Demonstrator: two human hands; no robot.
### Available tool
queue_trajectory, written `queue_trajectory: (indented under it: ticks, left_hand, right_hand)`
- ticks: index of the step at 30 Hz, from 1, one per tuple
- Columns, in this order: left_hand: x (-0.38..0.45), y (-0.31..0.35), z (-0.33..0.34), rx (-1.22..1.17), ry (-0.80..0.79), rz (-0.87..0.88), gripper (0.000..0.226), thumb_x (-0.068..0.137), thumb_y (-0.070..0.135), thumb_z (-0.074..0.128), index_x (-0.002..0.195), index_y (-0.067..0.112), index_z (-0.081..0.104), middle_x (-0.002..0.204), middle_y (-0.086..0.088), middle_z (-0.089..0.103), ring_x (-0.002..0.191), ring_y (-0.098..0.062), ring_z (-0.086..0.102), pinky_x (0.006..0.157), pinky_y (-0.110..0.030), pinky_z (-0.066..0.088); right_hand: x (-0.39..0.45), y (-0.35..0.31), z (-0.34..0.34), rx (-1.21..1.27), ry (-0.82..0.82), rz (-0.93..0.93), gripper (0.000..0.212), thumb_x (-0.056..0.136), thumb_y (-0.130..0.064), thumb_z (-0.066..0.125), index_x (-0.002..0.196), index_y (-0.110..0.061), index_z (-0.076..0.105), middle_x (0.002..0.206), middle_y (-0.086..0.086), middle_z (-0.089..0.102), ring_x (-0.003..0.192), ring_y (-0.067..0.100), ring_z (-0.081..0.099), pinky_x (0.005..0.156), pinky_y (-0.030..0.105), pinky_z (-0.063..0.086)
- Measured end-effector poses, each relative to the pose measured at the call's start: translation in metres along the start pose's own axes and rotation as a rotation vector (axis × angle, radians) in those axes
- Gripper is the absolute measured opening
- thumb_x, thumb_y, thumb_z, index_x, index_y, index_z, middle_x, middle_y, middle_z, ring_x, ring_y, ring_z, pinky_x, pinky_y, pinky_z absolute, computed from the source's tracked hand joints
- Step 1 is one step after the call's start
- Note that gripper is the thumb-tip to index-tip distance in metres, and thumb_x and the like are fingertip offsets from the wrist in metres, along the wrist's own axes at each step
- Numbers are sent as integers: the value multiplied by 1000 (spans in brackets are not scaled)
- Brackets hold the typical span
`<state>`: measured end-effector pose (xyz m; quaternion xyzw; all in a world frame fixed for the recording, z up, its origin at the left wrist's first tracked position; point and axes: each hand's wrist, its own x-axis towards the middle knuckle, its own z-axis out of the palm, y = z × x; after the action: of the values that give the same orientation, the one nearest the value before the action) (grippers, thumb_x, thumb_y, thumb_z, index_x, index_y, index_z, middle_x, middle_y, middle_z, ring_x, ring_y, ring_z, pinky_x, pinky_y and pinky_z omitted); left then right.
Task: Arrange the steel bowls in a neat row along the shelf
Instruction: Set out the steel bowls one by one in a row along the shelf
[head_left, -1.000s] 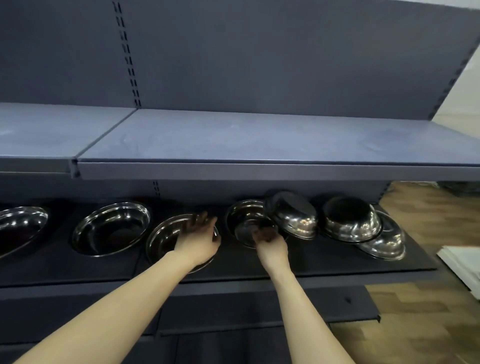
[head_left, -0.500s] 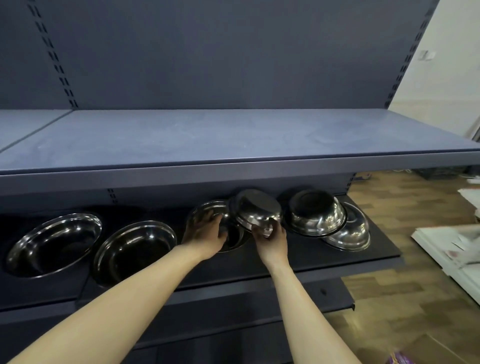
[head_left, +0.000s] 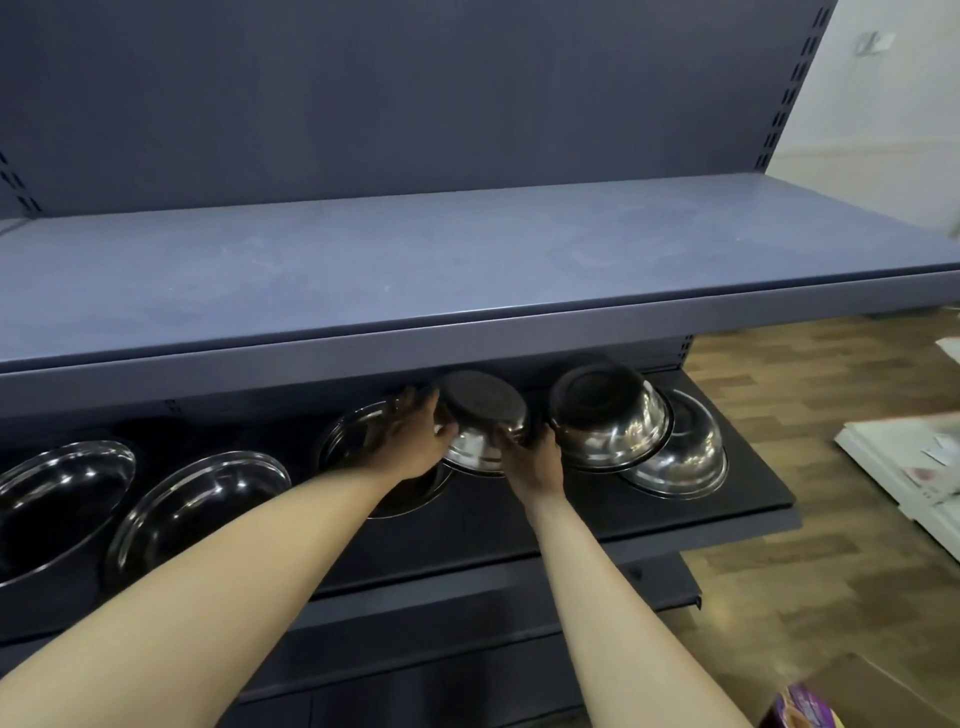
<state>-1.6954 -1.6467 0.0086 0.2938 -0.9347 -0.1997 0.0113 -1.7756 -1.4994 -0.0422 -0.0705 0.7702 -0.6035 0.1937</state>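
Several steel bowls sit on the dark lower shelf (head_left: 737, 501). An upturned steel bowl (head_left: 480, 421) is held tilted, bottom up, between my left hand (head_left: 410, 441) on its left rim and my right hand (head_left: 535, 460) on its right rim. It partly overlaps an upright bowl (head_left: 358, 431) behind my left hand. To the right, another upturned bowl (head_left: 608, 415) leans on a further upturned bowl (head_left: 680, 457). Two upright bowls, one (head_left: 202, 504) and the other (head_left: 57, 493), stand in a row at the left.
A blue upper shelf (head_left: 467, 265) overhangs the bowls, leaving a low gap. Wooden floor (head_left: 831, 545) lies to the right with white boards (head_left: 914, 457) on it. A cardboard box with a purple packet (head_left: 800, 709) sits at bottom right.
My view has swung right. My left hand left the upright bowl and joined my right hand on the upturned bowl, which is now lifted and tilted between both hands.
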Motion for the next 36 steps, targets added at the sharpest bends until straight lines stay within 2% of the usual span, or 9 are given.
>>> queue_trajectory:
  ticks: [6,10,15,21,25,28,31,34,36]
  left_hand:
    - [1,20,18,-272,-42,-26,91,87,55,55,156,29,1,159,-13,23,142,-34,32,111,-54,36]
    - [-4,22,24,-244,4,-62,99,76,69,49,155,33,0,160,-10,16,143,-37,28,110,-57,35]
    - [-15,16,21,-190,112,-62,89,89,60,53,157,28,6,162,-9,12,146,-37,23,110,-57,36]
    - [-45,10,8,-296,313,-6,84,87,54,56,154,35,9,161,-3,19,143,-35,31,107,-57,40]
    - [-73,5,0,-549,387,-91,90,89,44,63,154,36,1,160,-5,16,143,-31,30,111,-52,37]
    - [-94,0,-9,-822,441,-204,91,92,39,62,157,29,0,161,-7,8,146,-30,23,111,-37,28]
    - [-111,-10,-19,-956,495,-264,82,94,48,56,157,29,8,158,-6,12,142,-28,31,102,-30,29]
    - [-126,-24,-32,-949,515,-270,70,94,62,43,154,33,20,154,-4,17,141,-30,31,108,-38,29]
    - [-135,-36,-41,-960,520,-272,62,95,63,37,150,35,30,150,-6,22,138,-31,34,106,-39,30]
  right_hand:
    - [1,-2,1,6,-41,50,104,74,-77,63,156,-19,39,152,5,54,139,29,51,114,46,42]
    - [-1,-3,2,18,-31,79,94,85,-66,68,157,-15,35,150,7,56,137,31,54,109,42,44]
    - [-16,-7,5,21,-34,62,93,87,-64,68,158,-15,34,153,8,53,140,31,50,113,43,43]
    - [-49,-20,9,34,9,-161,61,89,-49,75,142,-28,52,130,-9,68,123,13,63,93,22,43]
    - [-77,-20,19,40,65,-300,78,81,-47,83,149,-40,45,137,-19,63,125,1,58,98,18,44]
    - [-99,-18,27,37,68,-355,96,76,-39,87,155,-44,33,146,-17,58,130,4,58,105,24,50]
    - [-119,-17,37,-61,85,-416,107,74,-29,89,161,-32,27,158,-4,40,129,3,52,95,5,42]
    - [-143,-18,48,-11,45,-383,104,76,-18,84,161,-29,25,154,-2,28,121,11,56,99,17,46]
    - [-161,-22,57,89,47,-348,85,86,-14,73,159,-26,31,148,-2,30,122,12,54,108,28,46]
